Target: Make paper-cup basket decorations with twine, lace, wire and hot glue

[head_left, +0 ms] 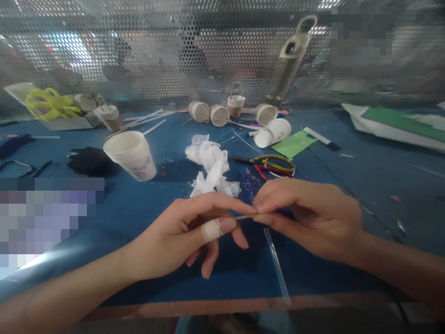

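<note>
Between my two hands runs a short piece of thin brown twine (244,217). My right hand (313,218) pinches one end of it between thumb and forefinger. The thumb of my left hand (177,232), wrapped in pale tape, presses the other end, and its forefinger reaches over to the right fingertips. The left hand's other fingers hang loosely curled. Just below the right fingers a clear glue stick (277,266) lies on the blue table (156,287). Crumpled white lace (212,162) sits beyond the hands. A dark purple object with a pointed tip (251,185) is partly hidden behind my right hand.
Yellow-handled scissors (276,161) lie behind my right hand. Stacked paper cups (132,155) stand at left. Small twine-wrapped cups (219,116) line the back near a water bottle (287,65) and perforated metal screen (167,55). Green sheet (292,144) lies right.
</note>
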A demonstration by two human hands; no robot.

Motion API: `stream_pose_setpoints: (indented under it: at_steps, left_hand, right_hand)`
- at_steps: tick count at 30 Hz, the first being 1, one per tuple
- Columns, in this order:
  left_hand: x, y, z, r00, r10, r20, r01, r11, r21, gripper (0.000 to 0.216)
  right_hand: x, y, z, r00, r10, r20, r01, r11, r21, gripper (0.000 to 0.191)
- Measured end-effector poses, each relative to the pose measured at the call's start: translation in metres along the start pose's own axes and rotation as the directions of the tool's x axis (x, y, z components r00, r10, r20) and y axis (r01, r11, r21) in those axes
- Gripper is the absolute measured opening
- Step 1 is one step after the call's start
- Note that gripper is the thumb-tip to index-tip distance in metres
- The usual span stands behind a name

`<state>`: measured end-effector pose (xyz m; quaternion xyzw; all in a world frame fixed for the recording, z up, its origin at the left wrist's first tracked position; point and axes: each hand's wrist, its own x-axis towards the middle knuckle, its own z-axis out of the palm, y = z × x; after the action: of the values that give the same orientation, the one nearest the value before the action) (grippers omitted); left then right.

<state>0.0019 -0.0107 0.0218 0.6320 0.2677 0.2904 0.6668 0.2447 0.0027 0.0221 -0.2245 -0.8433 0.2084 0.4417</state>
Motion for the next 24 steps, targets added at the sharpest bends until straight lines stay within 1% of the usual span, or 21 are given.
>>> stream_pose_setpoints:
  at_steps: [5,9,13,16,18,20,24]
  left_hand:
    - [-0.003,-0.003,0.001,0.992,0.108,-0.058,-0.097,0.981,0.171,0.027]
    - [-0.003,-0.003,0.002,0.99,0.126,-0.067,-0.112,0.976,0.188,0.027]
    - [-0.002,-0.001,0.003,0.996,0.063,-0.061,-0.057,0.995,0.084,0.022]
    - [-0.001,0.0,0.002,1.0,0.0,0.001,0.0,0.999,-0.032,0.016]
    - [0.0,0.0,0.001,0.999,-0.02,0.048,0.024,0.996,-0.086,0.013]
    - [0.0,0.001,-0.001,0.997,-0.036,0.073,0.044,0.993,-0.109,0.012]
    - [0.001,0.001,-0.003,0.989,-0.091,0.12,0.111,0.979,-0.174,0.012]
  right_hand:
    - [-0.002,-0.006,0.003,0.998,0.054,-0.027,-0.055,0.998,-0.043,0.009]
    - [-0.002,-0.008,0.004,0.997,0.074,-0.036,-0.077,0.995,-0.067,0.009]
    - [0.0,-0.005,0.001,1.0,0.029,-0.004,-0.029,0.999,-0.04,0.008]
    - [0.002,-0.003,-0.003,0.999,-0.02,0.037,0.019,1.0,0.01,0.005]
    - [0.003,-0.003,-0.005,0.997,-0.048,0.061,0.047,0.999,0.009,0.004]
    - [0.004,-0.002,-0.007,0.994,-0.071,0.084,0.07,0.998,0.008,0.003]
    - [0.008,-0.001,-0.01,0.984,-0.102,0.145,0.094,0.994,0.061,0.004]
